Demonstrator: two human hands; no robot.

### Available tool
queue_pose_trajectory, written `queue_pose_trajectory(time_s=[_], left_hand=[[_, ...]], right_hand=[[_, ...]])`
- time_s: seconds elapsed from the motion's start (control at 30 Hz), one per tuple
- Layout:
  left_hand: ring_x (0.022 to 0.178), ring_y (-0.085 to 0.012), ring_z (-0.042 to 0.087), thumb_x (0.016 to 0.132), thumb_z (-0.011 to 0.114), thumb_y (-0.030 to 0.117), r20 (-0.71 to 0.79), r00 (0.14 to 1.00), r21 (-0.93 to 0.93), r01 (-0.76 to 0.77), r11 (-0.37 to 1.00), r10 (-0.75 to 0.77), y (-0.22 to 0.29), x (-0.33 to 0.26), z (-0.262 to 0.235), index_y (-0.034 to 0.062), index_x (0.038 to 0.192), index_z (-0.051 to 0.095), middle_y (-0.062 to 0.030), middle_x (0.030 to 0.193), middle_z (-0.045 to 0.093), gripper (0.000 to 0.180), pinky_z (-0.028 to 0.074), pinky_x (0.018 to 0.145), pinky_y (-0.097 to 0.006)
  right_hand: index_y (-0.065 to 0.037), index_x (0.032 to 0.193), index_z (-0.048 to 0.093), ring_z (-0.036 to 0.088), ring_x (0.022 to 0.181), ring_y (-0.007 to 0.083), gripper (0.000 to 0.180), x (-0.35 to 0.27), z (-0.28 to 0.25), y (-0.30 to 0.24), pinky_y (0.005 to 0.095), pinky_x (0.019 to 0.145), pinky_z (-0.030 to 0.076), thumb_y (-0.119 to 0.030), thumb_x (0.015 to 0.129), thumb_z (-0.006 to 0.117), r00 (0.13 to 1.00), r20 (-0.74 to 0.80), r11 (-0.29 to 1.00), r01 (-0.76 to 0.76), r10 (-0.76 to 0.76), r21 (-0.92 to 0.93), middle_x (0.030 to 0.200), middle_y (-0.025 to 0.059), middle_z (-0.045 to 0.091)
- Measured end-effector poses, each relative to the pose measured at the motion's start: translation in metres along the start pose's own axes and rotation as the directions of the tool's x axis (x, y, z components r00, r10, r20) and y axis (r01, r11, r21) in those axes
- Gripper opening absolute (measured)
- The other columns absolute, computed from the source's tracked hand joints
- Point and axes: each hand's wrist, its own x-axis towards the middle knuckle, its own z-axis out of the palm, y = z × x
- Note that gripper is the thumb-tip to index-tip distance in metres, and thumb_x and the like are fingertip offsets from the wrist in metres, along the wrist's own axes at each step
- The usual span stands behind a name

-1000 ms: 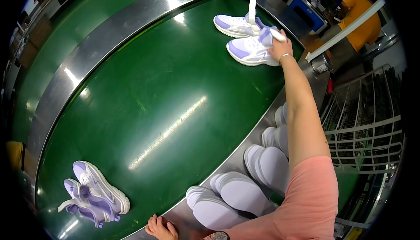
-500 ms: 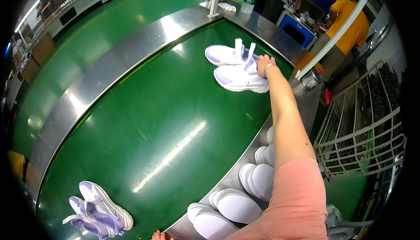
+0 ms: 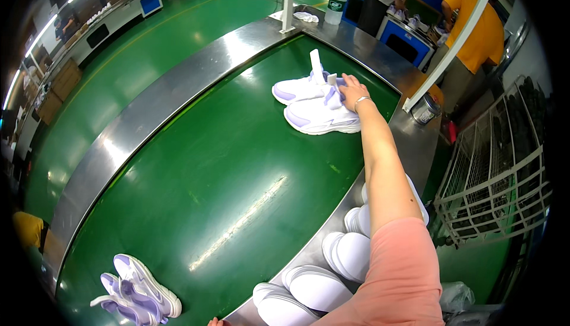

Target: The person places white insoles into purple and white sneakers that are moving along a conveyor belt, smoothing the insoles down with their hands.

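Note:
At the far right of the green belt, my right hand (image 3: 352,92) grips a pair of white and lilac sneakers at their ankle openings. The near sneaker (image 3: 314,117) lies side by side with the far sneaker (image 3: 292,90), toes to the left, straps standing up. My palm and some fingers hide the heels. Only fingertips of my left hand (image 3: 216,322) show at the lower edge, beside the metal rim; whether it holds anything is hidden. Another pair of white and lilac sneakers (image 3: 144,287) sits at the near left of the belt.
Stacks of white insoles (image 3: 317,287) line the metal rim (image 3: 237,314) under my right arm. A bottle (image 3: 336,2) and a can (image 3: 424,109) stand on the far rim by white posts. A wire rack (image 3: 493,177) is at right. Two people work beyond.
My right hand has drawn the far pair of sneakers slightly nearer and to the left, and its fingers now lie further over the openings. The view has shifted a little.

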Motion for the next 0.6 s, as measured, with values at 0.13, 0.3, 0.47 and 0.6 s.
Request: queue_pose_trajectory(time_s=[0.13, 0.3, 0.47, 0.6], left_hand=[[0.102, -0.0340, 0.048, 0.069, 0.055, 0.024, -0.026, 0.999, 0.029, -0.022, 0.999, 0.023, 0.003, 0.003, 0.001, 0.0007, 0.103, 0.052, -0.0168, 0.109, 0.054, 0.041, 0.030, 0.092, -0.048], [0.101, -0.0345, 0.048, 0.069, 0.055, 0.023, 0.013, 1.000, 0.045, -0.007, 0.999, 0.006, 0.017, 0.010, -0.011, 0.0003, 0.103, 0.052, -0.0174, 0.108, 0.053, 0.040, 0.031, 0.091, -0.048], [0.105, -0.0346, 0.045, 0.073, 0.053, 0.024, 0.094, 0.995, -0.029, 0.015, 0.999, -0.012, 0.019, 0.011, -0.018, 0.0002, 0.106, 0.050, -0.0187, 0.110, 0.050, 0.040, 0.029, 0.092, -0.048], [0.110, -0.0330, 0.041, 0.076, 0.052, 0.025, 0.106, 0.994, -0.030, 0.042, 0.999, -0.039, 0.017, 0.009, -0.014, 0.0014, 0.109, 0.049, -0.0178, 0.111, 0.050, 0.041, 0.023, 0.096, -0.047]], right_hand=[[-0.011, 0.113, 0.046, 0.035, 0.124, 0.0247, 0.042, 0.014, 0.014, -0.001, 0.0430, 0.097, 0.028, -0.007, 0.072, 0.055, 0.993, 0.120, 1.000, -0.018, 0.018, 0.005, 0.131, 0.0120, 0.040], [-0.012, 0.119, 0.039, 0.055, 0.103, 0.0271, 0.048, 0.006, 0.019, -0.010, 0.0492, 0.092, 0.025, -0.011, 0.073, 0.052, 0.977, 0.129, 0.984, -0.174, 0.168, 0.034, 0.109, 0.0160, 0.058], [-0.007, 0.098, 0.062, 0.058, 0.097, 0.0287, 0.031, -0.023, -0.006, -0.035, 0.0558, 0.097, 0.020, -0.019, 0.072, 0.051, 0.950, 0.313, 0.997, 0.031, -0.006, -0.076, 0.100, 0.0144, 0.062], [-0.002, 0.092, 0.062, 0.061, 0.081, 0.0312, 0.043, -0.078, -0.034, -0.091, 0.0387, 0.070, 0.048, -0.036, 0.067, 0.058, 0.952, 0.204, 0.953, 0.173, -0.226, 0.248, 0.087, 0.0163, 0.063]])
